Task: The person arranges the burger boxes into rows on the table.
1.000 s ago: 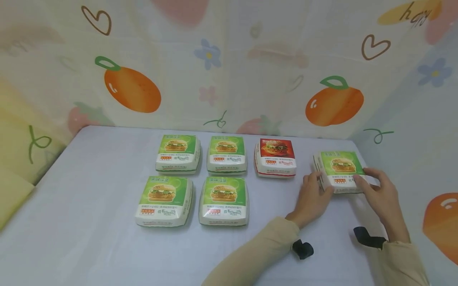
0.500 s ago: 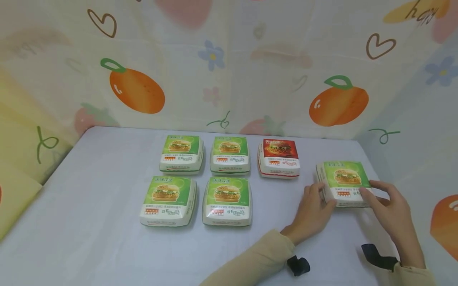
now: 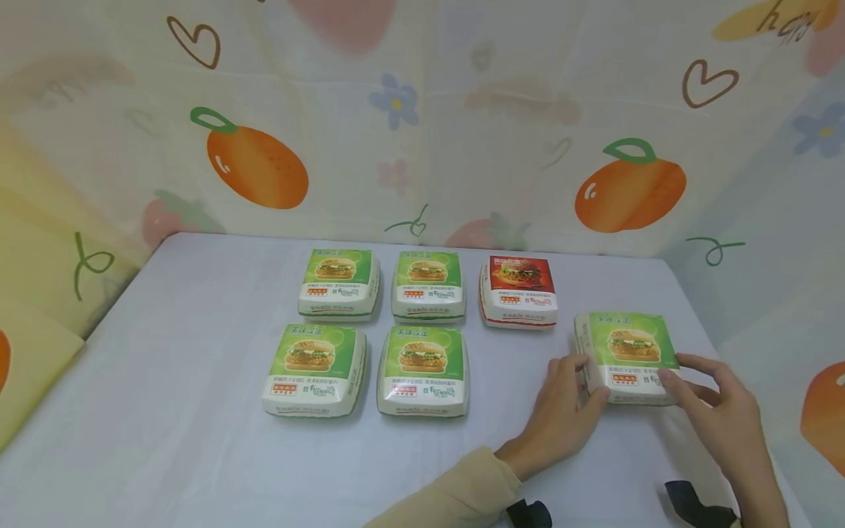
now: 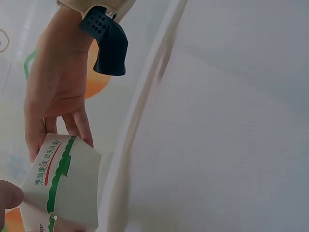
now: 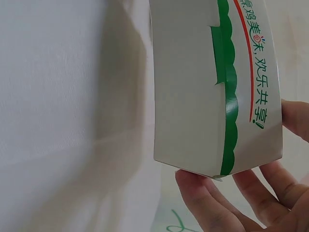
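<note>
At the right of the table in the head view is a green and white burger box [image 3: 634, 345] with a burger picture on its lid. My left hand [image 3: 557, 411] grips its left side, thumb at the near corner. On the opposite side my right hand [image 3: 722, 414] holds it, with the thumb over the lid's near right corner and the fingers along the side. The right wrist view shows the closed front of the burger box [image 5: 193, 96] with its green scalloped edge, and a shadow on the cloth beside it. In the left wrist view the burger box [image 4: 77, 179] appears between both hands.
A red burger box [image 3: 518, 291] stands at the back, left of the held one. Further left are several green burger boxes, including a front one [image 3: 422, 372], in two rows. A fruit-print curtain [image 3: 436, 147] rises behind the white-covered table [image 3: 178, 352].
The held burger box has come toward me, away from the table's back edge, with both hands gripping it throughout. The other boxes keep their places; the head view has shifted slightly.
</note>
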The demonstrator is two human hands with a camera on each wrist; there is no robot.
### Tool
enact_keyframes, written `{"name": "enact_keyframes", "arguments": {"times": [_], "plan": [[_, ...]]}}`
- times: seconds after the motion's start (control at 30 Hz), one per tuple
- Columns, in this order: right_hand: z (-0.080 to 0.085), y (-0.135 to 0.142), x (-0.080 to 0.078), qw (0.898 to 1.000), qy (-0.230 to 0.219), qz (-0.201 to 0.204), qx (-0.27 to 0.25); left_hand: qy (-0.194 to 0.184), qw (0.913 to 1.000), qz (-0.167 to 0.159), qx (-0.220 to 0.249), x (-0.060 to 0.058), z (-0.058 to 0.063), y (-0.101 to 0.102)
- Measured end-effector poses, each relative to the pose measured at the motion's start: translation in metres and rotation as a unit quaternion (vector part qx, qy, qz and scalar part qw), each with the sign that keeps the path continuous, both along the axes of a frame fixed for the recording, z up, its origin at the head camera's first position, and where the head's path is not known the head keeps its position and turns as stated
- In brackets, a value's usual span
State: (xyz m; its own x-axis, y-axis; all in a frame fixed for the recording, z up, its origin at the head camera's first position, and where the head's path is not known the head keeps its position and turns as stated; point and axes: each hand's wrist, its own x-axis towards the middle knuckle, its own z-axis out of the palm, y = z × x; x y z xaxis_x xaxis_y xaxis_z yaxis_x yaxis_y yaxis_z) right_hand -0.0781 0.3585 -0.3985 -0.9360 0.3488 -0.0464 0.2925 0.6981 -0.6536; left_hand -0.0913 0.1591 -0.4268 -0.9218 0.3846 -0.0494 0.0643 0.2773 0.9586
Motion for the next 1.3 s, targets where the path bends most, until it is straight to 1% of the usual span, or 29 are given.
{"name": "enact_keyframes", "arguments": {"times": [0.13,0.23,0.53,0.77,1.0,1.17,1.3], "plan": [[-0.001,-0.005,0.006,1.0,0.0,-0.002,-0.001,-0.015,0.9999,-0.007,0.006,0.007,0.001,-0.009],[-0.001,-0.008,0.009,1.0,0.004,0.001,-0.002,-0.02,0.9997,-0.005,0.01,0.011,0.002,-0.014],[0.0,-0.025,0.015,1.0,0.016,0.022,-0.003,-0.007,0.9998,0.012,0.015,0.021,0.002,-0.031],[0.003,-0.036,0.016,0.999,0.015,0.034,-0.005,-0.002,0.9995,0.02,0.024,0.027,0.0,-0.043],[0.0,-0.049,0.015,0.998,0.031,0.052,-0.011,0.018,0.9989,0.043,0.009,0.033,-0.001,-0.052],[-0.001,-0.056,0.015,0.996,0.042,0.075,-0.013,0.019,0.9981,0.058,-0.002,0.036,-0.001,-0.058],[-0.004,-0.062,0.015,0.995,0.038,0.087,-0.016,0.019,0.9967,0.076,-0.021,0.039,0.0,-0.061]]}}
